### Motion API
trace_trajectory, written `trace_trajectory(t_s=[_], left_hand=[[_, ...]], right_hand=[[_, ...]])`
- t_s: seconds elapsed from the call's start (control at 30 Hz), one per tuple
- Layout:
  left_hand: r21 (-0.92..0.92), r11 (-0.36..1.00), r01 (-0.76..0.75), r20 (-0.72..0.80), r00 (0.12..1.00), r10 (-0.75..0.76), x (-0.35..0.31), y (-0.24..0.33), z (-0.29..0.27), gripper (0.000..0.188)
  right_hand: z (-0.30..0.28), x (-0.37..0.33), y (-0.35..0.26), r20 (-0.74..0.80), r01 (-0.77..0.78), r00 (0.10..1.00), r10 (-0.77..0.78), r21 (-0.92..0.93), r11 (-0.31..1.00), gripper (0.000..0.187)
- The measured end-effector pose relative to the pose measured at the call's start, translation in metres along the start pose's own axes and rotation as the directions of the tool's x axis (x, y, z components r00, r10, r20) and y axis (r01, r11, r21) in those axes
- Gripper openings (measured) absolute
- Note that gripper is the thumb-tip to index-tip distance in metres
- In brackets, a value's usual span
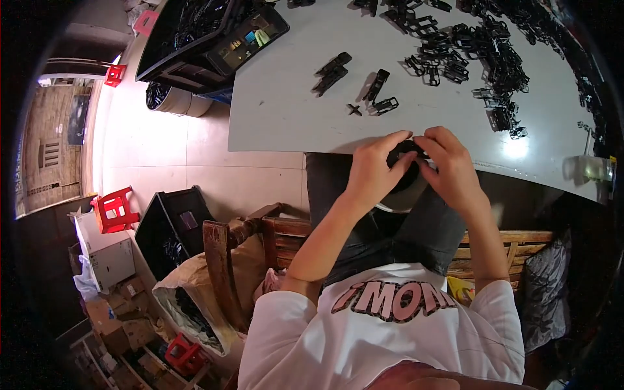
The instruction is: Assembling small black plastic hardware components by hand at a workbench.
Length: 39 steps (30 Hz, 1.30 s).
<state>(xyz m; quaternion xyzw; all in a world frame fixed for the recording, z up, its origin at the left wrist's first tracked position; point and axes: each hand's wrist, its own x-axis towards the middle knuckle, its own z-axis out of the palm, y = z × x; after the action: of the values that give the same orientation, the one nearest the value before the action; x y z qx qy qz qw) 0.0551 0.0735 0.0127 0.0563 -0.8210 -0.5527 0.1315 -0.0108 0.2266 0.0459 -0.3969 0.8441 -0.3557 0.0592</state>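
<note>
Both hands meet at the near edge of the grey table [279,117], above my lap. My left hand [378,166] is closed on a small black plastic part [404,149], thumb and fingers pinching it. From the other side my right hand [450,161] pinches the same part, its fingertips almost touching the left ones. The fingers cover much of it, so its exact kind is hidden. Just beyond the hands lie a black frame-shaped piece [386,106], a longer black clip-like piece [377,86] and a small black cross-shaped piece [354,110]. Two more black pieces [332,74] lie to their left.
Heaps of black plastic frames [500,65] cover the table's right and far side. A black crate [188,65] and a shallow black tray [248,40] stand at the far left. Beside me are a wooden chair [224,266], a sack [188,286], a black bin [170,224] and a red stool [116,211].
</note>
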Motion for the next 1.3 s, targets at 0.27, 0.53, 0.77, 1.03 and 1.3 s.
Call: trace_trajectory(t_s=[0.27,0.53,0.77,1.03,1.3], left_hand=[[-0.229,0.973,-0.027,0.034,0.999,0.035,-0.002,0.008,-0.01,0.026],[-0.569,0.784,0.249,0.038,0.96,-0.277,-0.013,-0.005,-0.021,0.019],[-0.887,0.445,0.121,0.018,0.973,-0.228,-0.002,-0.023,-0.042,0.013],[0.099,0.988,0.123,-0.174,0.979,-0.104,0.041,-0.027,-0.083,0.022],[0.789,0.613,0.027,-0.12,0.986,0.111,0.086,-0.024,-0.069,0.026]], right_hand=[[0.001,-0.014,0.011,0.19,-0.404,0.915,0.357,0.474,0.783,0.024],[-0.004,0.014,0.024,0.008,-0.189,0.977,0.214,0.509,0.84,0.022],[0.012,0.077,0.074,-0.475,-0.305,0.873,0.11,-0.356,0.883,0.022],[0.006,0.033,0.06,-0.267,-0.217,0.938,0.223,0.052,0.975,0.014],[-0.002,0.036,0.046,-0.173,-0.377,0.926,0.335,-0.463,0.803,0.011]])
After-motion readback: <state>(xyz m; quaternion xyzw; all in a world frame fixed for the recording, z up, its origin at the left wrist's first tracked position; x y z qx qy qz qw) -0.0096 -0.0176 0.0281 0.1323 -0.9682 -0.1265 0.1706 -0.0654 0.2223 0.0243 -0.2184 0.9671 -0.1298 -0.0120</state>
